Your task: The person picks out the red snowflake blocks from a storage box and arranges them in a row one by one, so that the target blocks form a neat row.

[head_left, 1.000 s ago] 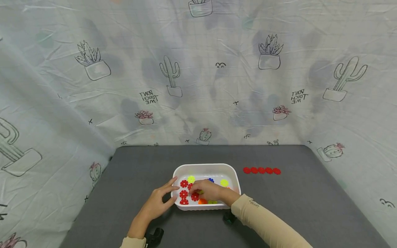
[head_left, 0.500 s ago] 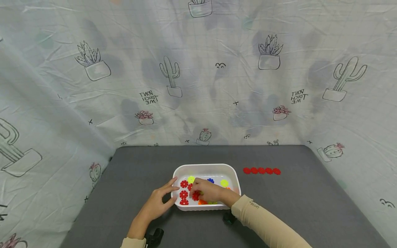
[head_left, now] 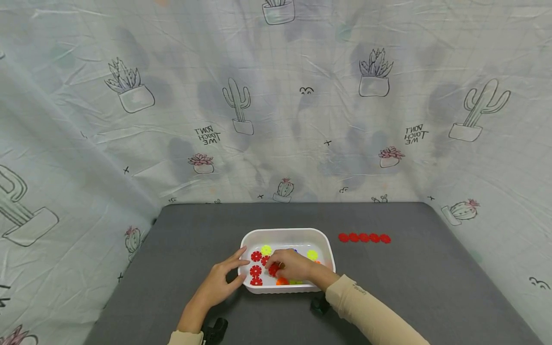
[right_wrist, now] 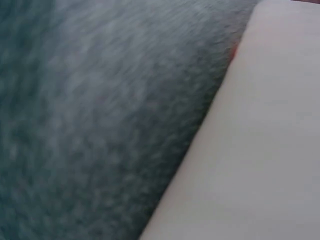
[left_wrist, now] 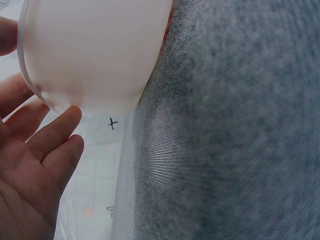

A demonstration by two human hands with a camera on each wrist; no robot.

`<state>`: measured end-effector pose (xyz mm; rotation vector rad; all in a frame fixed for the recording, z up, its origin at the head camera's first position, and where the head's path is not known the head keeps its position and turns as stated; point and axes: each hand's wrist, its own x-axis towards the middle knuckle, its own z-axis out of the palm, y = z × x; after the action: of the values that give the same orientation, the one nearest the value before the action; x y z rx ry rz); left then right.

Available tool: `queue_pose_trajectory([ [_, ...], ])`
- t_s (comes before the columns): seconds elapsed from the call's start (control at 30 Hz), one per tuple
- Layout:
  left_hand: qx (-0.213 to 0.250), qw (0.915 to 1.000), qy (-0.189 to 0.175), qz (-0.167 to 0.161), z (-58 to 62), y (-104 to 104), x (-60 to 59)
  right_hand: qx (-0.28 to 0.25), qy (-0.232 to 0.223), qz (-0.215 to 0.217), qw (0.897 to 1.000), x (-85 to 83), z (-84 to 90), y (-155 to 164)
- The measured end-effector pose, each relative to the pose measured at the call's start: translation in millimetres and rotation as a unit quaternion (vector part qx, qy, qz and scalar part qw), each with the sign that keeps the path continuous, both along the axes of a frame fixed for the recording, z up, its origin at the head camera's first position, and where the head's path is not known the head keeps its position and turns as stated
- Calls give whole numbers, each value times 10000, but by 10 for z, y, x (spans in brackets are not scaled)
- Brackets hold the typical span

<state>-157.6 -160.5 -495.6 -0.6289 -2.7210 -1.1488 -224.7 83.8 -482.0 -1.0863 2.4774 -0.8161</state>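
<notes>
A white tray (head_left: 286,233) on the grey table holds several red, yellow, orange and blue gear-shaped discs. My right hand (head_left: 288,266) is inside the tray and pinches a red disc (head_left: 273,270) between thumb and fingers. My left hand (head_left: 219,281) rests against the tray's left wall with its fingers straight; the left wrist view shows those fingers (left_wrist: 56,132) touching the white tray wall (left_wrist: 95,55). The right wrist view shows only the tray's side (right_wrist: 260,145) and the table cloth.
A row of several red discs (head_left: 364,237) lies on the grey table (head_left: 181,249) to the right of the tray. Small black objects (head_left: 319,305) (head_left: 215,328) sit near the table's front edge. A cactus-print sheet surrounds the table.
My right hand has closed on a red disc in the tray and lifted it slightly. The left hand and the tray have stayed put.
</notes>
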Motion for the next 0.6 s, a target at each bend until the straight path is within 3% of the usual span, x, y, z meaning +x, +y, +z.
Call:
queue_pose_trajectory([
  [0.17,0,10000,-3,30,0,1,3,-716,-445,-373,9957,10,35,63],
  [0.3,9,10000,3,16,3,0,4,-1097,-402,-574,9915,24,56,137],
  [0.6,86,9999,-51,-13,6,-11,-6,-1427,-375,-1009,9839,52,168,356],
])
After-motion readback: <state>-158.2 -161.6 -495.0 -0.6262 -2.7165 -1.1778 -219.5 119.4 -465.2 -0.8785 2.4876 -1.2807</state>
